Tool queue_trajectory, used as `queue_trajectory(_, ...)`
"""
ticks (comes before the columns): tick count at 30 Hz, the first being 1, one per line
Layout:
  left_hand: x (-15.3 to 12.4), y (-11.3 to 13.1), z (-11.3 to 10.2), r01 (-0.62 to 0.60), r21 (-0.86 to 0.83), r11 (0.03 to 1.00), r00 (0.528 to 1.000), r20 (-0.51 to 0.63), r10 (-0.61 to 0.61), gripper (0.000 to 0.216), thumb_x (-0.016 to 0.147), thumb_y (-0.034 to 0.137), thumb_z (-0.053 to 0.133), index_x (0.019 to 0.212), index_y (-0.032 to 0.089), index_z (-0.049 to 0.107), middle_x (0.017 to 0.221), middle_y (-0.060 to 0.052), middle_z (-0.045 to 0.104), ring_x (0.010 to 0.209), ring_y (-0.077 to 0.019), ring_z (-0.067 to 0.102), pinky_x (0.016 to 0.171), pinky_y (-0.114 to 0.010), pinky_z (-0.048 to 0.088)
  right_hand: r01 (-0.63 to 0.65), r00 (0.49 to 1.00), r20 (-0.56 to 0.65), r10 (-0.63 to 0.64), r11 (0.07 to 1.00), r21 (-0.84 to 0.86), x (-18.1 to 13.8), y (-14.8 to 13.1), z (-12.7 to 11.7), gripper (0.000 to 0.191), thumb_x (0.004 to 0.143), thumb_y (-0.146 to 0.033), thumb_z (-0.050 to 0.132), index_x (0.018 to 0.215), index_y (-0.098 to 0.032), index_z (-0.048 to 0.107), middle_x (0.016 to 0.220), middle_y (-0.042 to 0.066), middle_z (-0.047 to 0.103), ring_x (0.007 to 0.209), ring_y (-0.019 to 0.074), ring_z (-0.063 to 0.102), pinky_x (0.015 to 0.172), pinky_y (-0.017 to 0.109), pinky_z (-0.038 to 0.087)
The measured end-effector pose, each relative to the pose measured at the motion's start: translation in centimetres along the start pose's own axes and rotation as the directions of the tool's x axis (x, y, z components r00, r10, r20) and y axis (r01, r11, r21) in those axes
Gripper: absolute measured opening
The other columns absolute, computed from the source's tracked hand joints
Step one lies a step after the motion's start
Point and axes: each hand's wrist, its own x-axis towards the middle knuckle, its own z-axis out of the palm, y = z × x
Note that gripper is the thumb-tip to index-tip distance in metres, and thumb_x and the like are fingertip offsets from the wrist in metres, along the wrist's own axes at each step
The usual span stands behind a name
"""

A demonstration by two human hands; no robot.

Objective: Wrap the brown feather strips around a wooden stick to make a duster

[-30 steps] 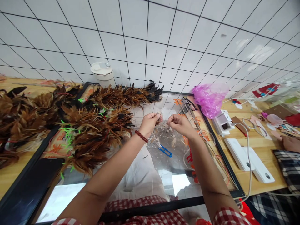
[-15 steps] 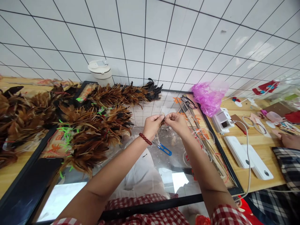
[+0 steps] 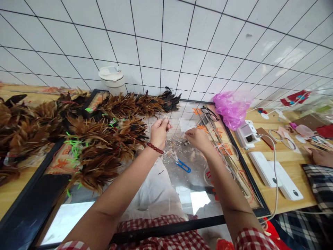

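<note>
My left hand point(image 3: 159, 131) is raised over the glass tabletop point(image 3: 182, 180), its fingers pinched on something small and pale that I cannot make out. My right hand point(image 3: 197, 138) hovers a little lower to the right, fingers curled in a pinch, perhaps on a thin thread that is too fine to see. Below both hands lie feather scraps point(image 3: 179, 151) and blue thread snips point(image 3: 182, 166). Bundles of brown and black feathers point(image 3: 104, 139) with green ties are heaped to the left. A red bead bracelet point(image 3: 155, 148) sits on my left wrist.
A white lidded cup point(image 3: 113, 80) stands at the wall. Black glasses point(image 3: 209, 113) and a pink plastic bag point(image 3: 231, 107) lie at right. White devices with cables point(image 3: 275, 175) rest on the wooden bench. Another person's hand point(image 3: 322, 157) shows at far right. A black panel point(image 3: 33, 205) lies at front left.
My hands met in the middle half a second ago and have now drawn apart; the left rose up and left, the right dropped slightly to the right.
</note>
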Motion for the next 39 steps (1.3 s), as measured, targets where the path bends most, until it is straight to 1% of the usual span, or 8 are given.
queue_trajectory(7, 0.0, -1.2, -0.6, -0.056, 0.242, 0.969, 0.986, 0.167, 0.016, 0.016, 0.077, 0.026, 0.064, 0.067, 0.014, 0.062, 0.059, 0.001, 0.057, 0.058, -0.0083, 0.051, 0.06, -0.021, 0.038, 0.155, 0.985, 0.086, -0.15, 0.986, -0.059, 0.2, -0.9, 1.5, 0.02, 0.085, -0.016, 0.047, 0.09, -0.018, 0.066, 0.097, 0.008, 0.065, 0.088, 0.0186, 0.059, 0.072, 0.026, 0.038)
queue_trajectory(12, -0.6, -1.6, -0.7, -0.095, 0.492, 0.865, 0.942, 0.327, -0.082, 0.022, 0.075, 0.026, 0.064, 0.056, 0.014, 0.059, 0.051, 0.003, 0.049, 0.052, -0.0086, 0.042, 0.054, -0.022, 0.032, 0.263, 0.964, -0.064, -0.26, 0.964, 0.041, -0.2, -0.7, -0.2, 0.017, 0.088, -0.015, 0.046, 0.093, -0.017, 0.062, 0.089, 0.007, 0.065, 0.082, 0.0182, 0.059, 0.072, 0.026, 0.039)
queue_trajectory(16, -1.2, -1.2, -0.2, 0.079, 0.415, 0.907, 0.899, 0.364, -0.245, 0.018, 0.073, 0.025, 0.067, 0.06, 0.013, 0.063, 0.055, 0.001, 0.055, 0.053, -0.0093, 0.047, 0.055, -0.022, 0.035, 0.366, 0.925, -0.195, -0.325, 0.9, 0.236, -0.4, -0.9, -0.6, 0.015, 0.088, -0.014, 0.047, 0.087, -0.018, 0.061, 0.086, 0.005, 0.067, 0.082, 0.0162, 0.06, 0.075, 0.025, 0.042)
queue_trajectory(20, -1.2, -1.1, -0.2, 0.242, 0.267, 0.933, 0.882, 0.34, -0.326, 0.017, 0.073, 0.027, 0.069, 0.068, 0.011, 0.064, 0.066, -0.005, 0.066, 0.061, -0.0119, 0.058, 0.059, -0.023, 0.041, 0.378, 0.913, -0.312, -0.262, 0.829, 0.411, -0.4, -1.2, -0.4, 0.01, 0.086, -0.015, 0.051, 0.093, -0.018, 0.058, 0.08, 0.002, 0.067, 0.074, 0.0145, 0.062, 0.072, 0.025, 0.045)
queue_trajectory(30, -1.4, -0.9, -0.1, 0.205, 0.293, 0.934, 0.899, 0.321, -0.298, 0.021, 0.074, 0.027, 0.07, 0.063, 0.011, 0.062, 0.056, -0.003, 0.06, 0.055, -0.0106, 0.057, 0.056, -0.022, 0.04, 0.413, 0.865, -0.449, -0.224, 0.825, 0.385, -0.6, -1.5, -0.2, 0.017, 0.085, -0.018, 0.054, 0.101, -0.019, 0.056, 0.088, 0.005, 0.069, 0.081, 0.0173, 0.065, 0.077, 0.03, 0.05)
queue_trajectory(35, -1.6, -0.7, 0.0, 0.218, 0.321, 0.922, 0.873, 0.357, -0.33, 0.019, 0.071, 0.025, 0.072, 0.062, 0.012, 0.063, 0.051, 0.0, 0.056, 0.055, -0.0104, 0.056, 0.057, -0.022, 0.04, 0.334, 0.895, -0.388, -0.22, 0.907, 0.256, -0.6, -1.1, -1.1, 0.022, 0.086, -0.018, 0.052, 0.107, -0.019, 0.058, 0.09, 0.006, 0.069, 0.084, 0.0181, 0.065, 0.078, 0.03, 0.048)
queue_trajectory(37, -1.5, -0.6, 0.0, 0.204, 0.301, 0.932, 0.894, 0.331, -0.303, 0.018, 0.072, 0.024, 0.071, 0.062, 0.012, 0.062, 0.05, 0.001, 0.053, 0.054, -0.0095, 0.054, 0.059, -0.023, 0.042, 0.249, 0.946, -0.247, -0.212, 0.96, 0.129, -0.9, -0.4, -2.2, 0.023, 0.084, -0.016, 0.053, 0.104, -0.018, 0.062, 0.092, 0.007, 0.069, 0.086, 0.0187, 0.064, 0.077, 0.029, 0.046)
queue_trajectory(39, -1.4, -0.4, 0.0, 0.197, 0.269, 0.943, 0.921, 0.28, -0.272, 0.018, 0.073, 0.024, 0.07, 0.062, 0.012, 0.062, 0.049, 0.002, 0.052, 0.054, -0.009, 0.054, 0.06, -0.022, 0.043, 0.159, 0.987, 0.027, -0.157, 0.986, -0.047, -1.2, 0.5, -3.2, 0.02, 0.079, -0.013, 0.055, 0.093, -0.019, 0.067, 0.089, 0.006, 0.07, 0.084, 0.019, 0.063, 0.071, 0.027, 0.043)
